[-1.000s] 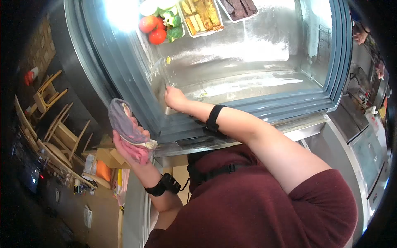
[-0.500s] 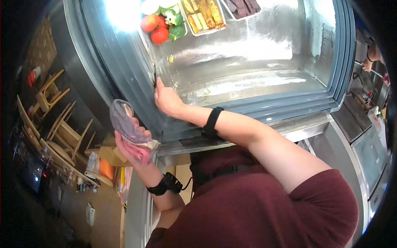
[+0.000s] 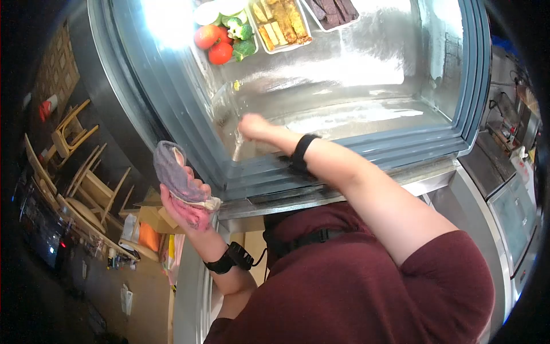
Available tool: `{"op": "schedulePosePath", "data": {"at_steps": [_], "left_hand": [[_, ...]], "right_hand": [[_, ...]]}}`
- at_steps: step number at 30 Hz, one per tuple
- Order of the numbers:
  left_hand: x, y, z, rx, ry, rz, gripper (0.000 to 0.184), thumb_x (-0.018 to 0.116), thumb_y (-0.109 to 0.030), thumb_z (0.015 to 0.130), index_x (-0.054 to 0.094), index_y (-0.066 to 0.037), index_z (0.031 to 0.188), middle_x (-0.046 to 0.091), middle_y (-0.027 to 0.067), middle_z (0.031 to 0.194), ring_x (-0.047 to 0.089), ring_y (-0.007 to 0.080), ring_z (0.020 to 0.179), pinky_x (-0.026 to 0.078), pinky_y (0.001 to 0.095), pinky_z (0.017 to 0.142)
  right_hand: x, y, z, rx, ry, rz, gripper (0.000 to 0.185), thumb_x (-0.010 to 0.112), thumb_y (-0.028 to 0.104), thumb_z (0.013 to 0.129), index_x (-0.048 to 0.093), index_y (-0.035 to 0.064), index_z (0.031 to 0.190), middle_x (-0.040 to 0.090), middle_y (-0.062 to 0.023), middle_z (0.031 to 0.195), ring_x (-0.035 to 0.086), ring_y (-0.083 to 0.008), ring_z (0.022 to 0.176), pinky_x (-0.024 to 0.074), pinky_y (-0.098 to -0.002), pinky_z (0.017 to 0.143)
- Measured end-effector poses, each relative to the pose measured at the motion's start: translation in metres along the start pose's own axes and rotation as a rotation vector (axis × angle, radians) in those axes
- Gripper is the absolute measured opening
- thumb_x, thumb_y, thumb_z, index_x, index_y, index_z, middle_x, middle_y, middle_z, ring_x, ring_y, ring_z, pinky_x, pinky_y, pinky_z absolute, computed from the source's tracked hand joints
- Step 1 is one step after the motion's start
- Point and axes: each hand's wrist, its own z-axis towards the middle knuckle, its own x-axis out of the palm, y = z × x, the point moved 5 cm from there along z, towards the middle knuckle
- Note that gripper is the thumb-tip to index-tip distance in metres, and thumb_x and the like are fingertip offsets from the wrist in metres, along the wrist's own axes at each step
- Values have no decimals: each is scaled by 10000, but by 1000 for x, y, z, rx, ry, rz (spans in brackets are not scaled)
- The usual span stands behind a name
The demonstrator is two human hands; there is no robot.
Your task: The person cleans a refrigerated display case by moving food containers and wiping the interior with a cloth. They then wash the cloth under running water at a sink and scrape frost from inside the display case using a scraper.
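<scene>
My left hand (image 3: 186, 192) is wrapped round a grey and pink cloth (image 3: 171, 166), held up outside the front left corner of a metal-lined display case. My right hand (image 3: 253, 126) is inside the case, low over the metal floor (image 3: 344, 97) near its left corner. It looks rounded, but motion smears the fingers, so whatever they may hold is hidden. A small yellow-green scrap (image 3: 236, 85) and pale wet specks lie on the metal close to this hand.
At the back of the case are tomatoes (image 3: 220, 53), broccoli (image 3: 243, 49), a tray of yellow fried pieces (image 3: 281, 28) and a tray of dark strips (image 3: 332, 12). Grey stepped rims (image 3: 401, 146) border the case. Wooden chairs (image 3: 74, 129) and an open cardboard box (image 3: 154, 218) stand left.
My right hand has drawn away from the case's left edge, moving right and slightly down over the metal floor. My left hand keeps the cloth at nearly the same place.
</scene>
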Motion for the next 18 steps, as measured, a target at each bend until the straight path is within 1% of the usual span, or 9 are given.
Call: {"op": "schedulePosePath", "data": {"at_steps": [1, 2, 4, 5, 6, 9, 12, 15, 18], "left_hand": [[-1, -1, 0, 3, -17, -27, 557, 473, -400, 841, 359, -7, 1220, 518, 127, 973, 509, 162, 634, 390, 297, 530], [-4, -2, -4, 8, -39, -55, 556, 472, -400, 842, 360, -7, 1219, 518, 125, 971, 507, 162, 628, 387, 297, 522], [-7, -3, -5, 40, -94, -18, 559, 472, -401, 842, 361, -5, 1219, 518, 124, 969, 502, 159, 621, 383, 292, 515], [-7, -4, -5, 52, -116, 4, 560, 472, -402, 841, 361, -4, 1219, 518, 124, 968, 500, 158, 617, 381, 289, 511], [-7, -5, -5, 59, -110, 8, 561, 473, -403, 841, 361, -5, 1220, 518, 124, 969, 494, 156, 613, 377, 287, 511], [-6, -8, -3, 69, -99, 2, 563, 474, -402, 840, 360, -6, 1222, 518, 126, 971, 482, 152, 603, 368, 281, 510], [-7, -10, -4, 61, -98, -45, 565, 474, -397, 840, 352, -2, 1225, 512, 126, 975, 481, 152, 606, 367, 278, 513], [-7, -11, -1, 37, -57, -84, 571, 473, -393, 841, 342, 6, 1228, 507, 127, 986, 482, 154, 613, 369, 284, 515], [-7, -8, 1, 30, -28, -76, 576, 475, -395, 842, 339, 10, 1229, 507, 127, 996, 485, 161, 622, 376, 298, 520]], "right_hand": [[-44, -11, -24, 362, -284, 303, 248, 521, 191, 733, 659, 33, 866, 639, -164, 895, 625, -308, 818, 497, -404, 699], [-65, -23, -26, 276, -273, 200, 282, 470, 263, 783, 583, 36, 907, 616, -206, 839, 608, -358, 790, 484, -448, 687], [-109, -35, -35, 249, -364, -29, 258, 464, 190, 791, 580, 53, 977, 613, -195, 898, 589, -336, 877, 476, -427, 730], [-120, -48, -31, 145, -465, -148, 286, 461, 140, 789, 554, 119, 1059, 601, -167, 958, 581, -321, 888, 476, -422, 749], [-128, -58, -27, 39, -569, -268, 373, 458, 91, 787, 529, 184, 1142, 589, -140, 1018, 573, -306, 899, 476, -418, 768], [-130, -80, -15, 0, -477, -375, 424, 449, 65, 784, 514, 203, 1179, 573, -116, 1035, 536, -287, 958, 467, -395, 801], [-105, -95, -9, -181, -518, -328, 465, 458, 55, 775, 496, 215, 1210, 580, -105, 992, 539, -289, 959, 470, -393, 796], [-85, -93, -22, -236, -266, -499, 459, 467, 38, 758, 517, 206, 1181, 580, -126, 1004, 557, -301, 916, 475, -390, 786], [-94, -98, -19, -155, -419, -372, 411, 437, 52, 776, 513, 172, 1162, 594, -149, 986, 580, -320, 871, 479, -412, 761]]}}
